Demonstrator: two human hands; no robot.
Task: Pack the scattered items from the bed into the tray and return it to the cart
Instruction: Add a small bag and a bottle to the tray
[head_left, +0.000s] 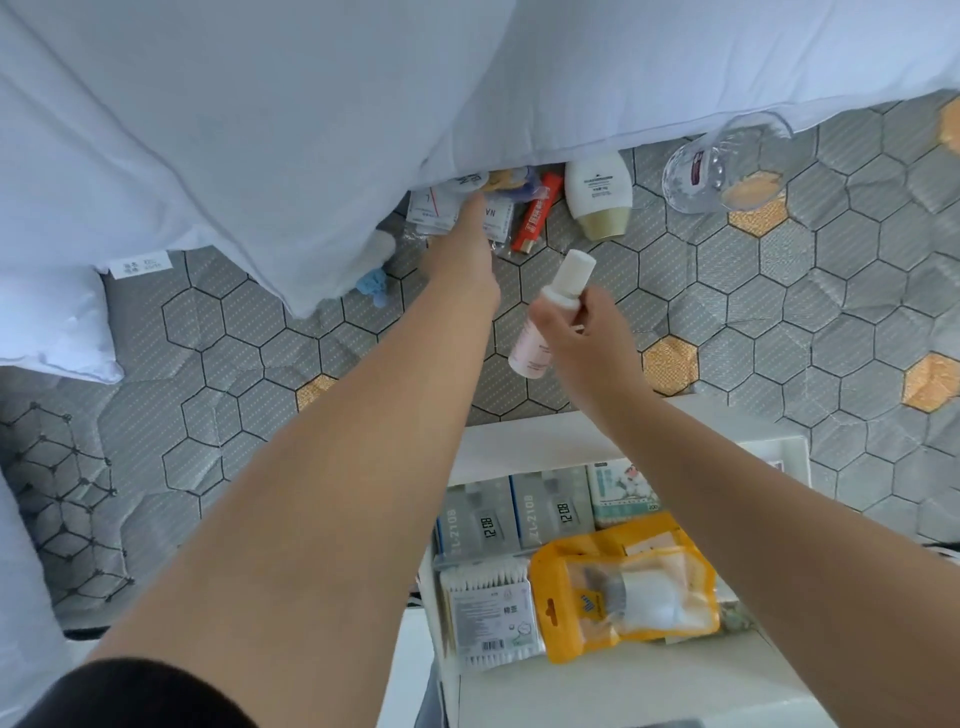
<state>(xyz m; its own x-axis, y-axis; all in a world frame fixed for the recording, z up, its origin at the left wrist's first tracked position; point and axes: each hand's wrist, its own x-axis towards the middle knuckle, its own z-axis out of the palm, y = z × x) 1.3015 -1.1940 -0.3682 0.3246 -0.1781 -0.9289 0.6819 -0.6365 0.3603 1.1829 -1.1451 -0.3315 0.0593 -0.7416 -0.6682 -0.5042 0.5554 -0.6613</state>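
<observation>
Right hand (566, 332) is holding a small pink bottle (545, 322) with a white cap; the grip is closed round the neck just under the cap, with the body hanging down and toward the wearer. The bottle is being carried in the air above the bed (779, 322), between the loose items and the tray (478, 447).

Left hand (467, 228) is reaching away from that grip into a pile of flat white sachets (431, 208) lying at the edge of the pillow (260, 130). Its fingers are hidden among the packets, so I cannot tell whether that grip is open or closed on anything.

Lying beyond the right grip on the bed: a red tube (535, 218), a white lotion bottle (597, 192) with a beige cap, and a clear glass (727, 166) on its side, farther right. A blue scrap (371, 283) is sitting by the pillow corner.

The tray, nearer the wearer than both grips, is already holding two grey boxes (514, 509), cotton swabs (488, 613) and a yellow pouch (623, 592).

Handling judgement: the pink bottle is looking light, stiff and smooth, so a hold round the waist would be surer than the neck. The sachets are thin and slippery, best pinched as a stack. The glass is fragile; take it round the bowl.
</observation>
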